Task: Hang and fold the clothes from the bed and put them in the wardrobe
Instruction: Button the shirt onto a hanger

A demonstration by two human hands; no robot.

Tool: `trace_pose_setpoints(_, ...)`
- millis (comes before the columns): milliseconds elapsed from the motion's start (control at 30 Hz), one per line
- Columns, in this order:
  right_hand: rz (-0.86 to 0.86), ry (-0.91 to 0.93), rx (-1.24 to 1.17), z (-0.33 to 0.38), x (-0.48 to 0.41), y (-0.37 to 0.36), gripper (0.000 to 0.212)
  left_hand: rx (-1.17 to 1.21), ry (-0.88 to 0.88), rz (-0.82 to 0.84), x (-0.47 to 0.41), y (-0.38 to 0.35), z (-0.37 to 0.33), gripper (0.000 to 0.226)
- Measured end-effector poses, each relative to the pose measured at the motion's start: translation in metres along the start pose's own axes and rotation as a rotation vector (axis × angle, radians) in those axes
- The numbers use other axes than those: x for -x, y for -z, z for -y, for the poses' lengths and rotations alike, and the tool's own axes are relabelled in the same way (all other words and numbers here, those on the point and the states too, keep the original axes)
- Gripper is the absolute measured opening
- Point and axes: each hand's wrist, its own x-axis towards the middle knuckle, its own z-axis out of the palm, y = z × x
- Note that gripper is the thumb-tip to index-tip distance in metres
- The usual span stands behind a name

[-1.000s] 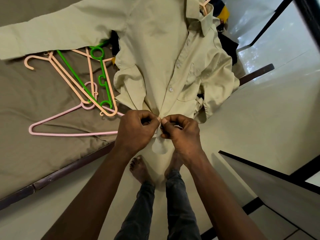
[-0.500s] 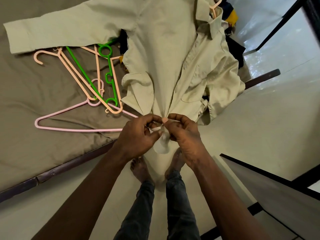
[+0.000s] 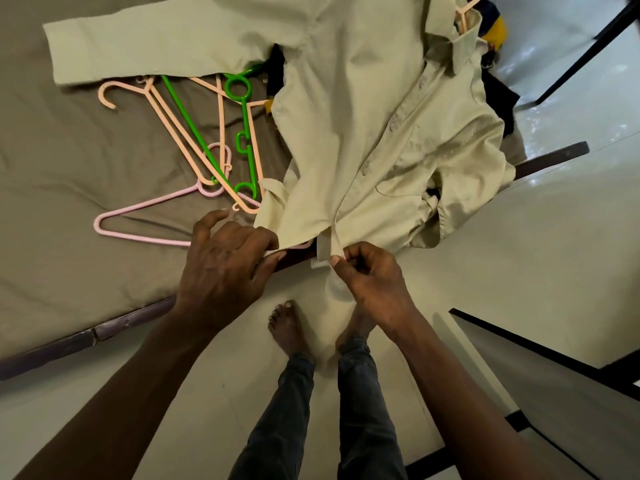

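A pale green long-sleeved shirt (image 3: 349, 133) lies spread face up on the bed (image 3: 69, 202), with its hem at the bed's near edge. A peach hanger hook (image 3: 464, 8) sticks out of its collar. My right hand (image 3: 374, 282) pinches the bottom end of the button strip between thumb and forefinger. My left hand (image 3: 225, 268) grips the hem to the left of it, thumb under and fingers over the cloth, with the index finger stretched out. Part of the shirt hangs down past the edge between my hands.
Loose hangers lie on the bed left of the shirt: peach ones (image 3: 180, 133), a green one (image 3: 242, 133) and a pink one (image 3: 145, 216). Dark and yellow clothes (image 3: 495, 29) show under the shirt's collar. A dark wooden bed rail (image 3: 104, 330) runs beneath my arms. A grey panel (image 3: 540, 368) stands at the lower right.
My hands were together at the lowest button; now they have parted. The left hand has slid left along the hem, while the right keeps hold of the button strip.
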Motion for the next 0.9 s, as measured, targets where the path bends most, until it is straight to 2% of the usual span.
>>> trace_pose_setpoints(67, -0.005, -0.056, -0.066, -0.001, 0.0, -0.011, 0.009, 0.074, 0.025, 0.036, 0.008, -0.002, 0.004, 0.018)
trace_pose_setpoints(133, -0.005, -0.136, -0.226, 0.001, 0.003, -0.025, 0.008, 0.172, 0.075, 0.039, 0.014, -0.005, 0.005, 0.016)
trace_pose_setpoints(233, 0.038, -0.225, -0.517, 0.013, 0.012, -0.044, 0.009, 0.313, 0.162, -0.023, 0.019, -0.006, -0.001, 0.015)
trace_pose_setpoints(333, 0.045, -0.229, -0.659, 0.021, 0.019, -0.059, 0.011, 0.465, 0.31, -0.09, 0.02, -0.005, -0.012, 0.017)
trace_pose_setpoints(500, 0.003, -0.227, -0.725, 0.028, 0.02, -0.073, 0.005, 0.633, 0.524, -0.156, 0.025, -0.009, -0.019, 0.026)
trace_pose_setpoints(667, 0.028, -0.214, -0.758, 0.025, 0.025, -0.078, 0.011, 0.645, 0.518, -0.172, 0.027, -0.012, -0.023, 0.014)
trace_pose_setpoints(900, -0.012, -0.28, -0.717, 0.018, 0.028, -0.085, 0.012, 0.736, 0.554, -0.084, 0.037, -0.015, -0.013, 0.012)
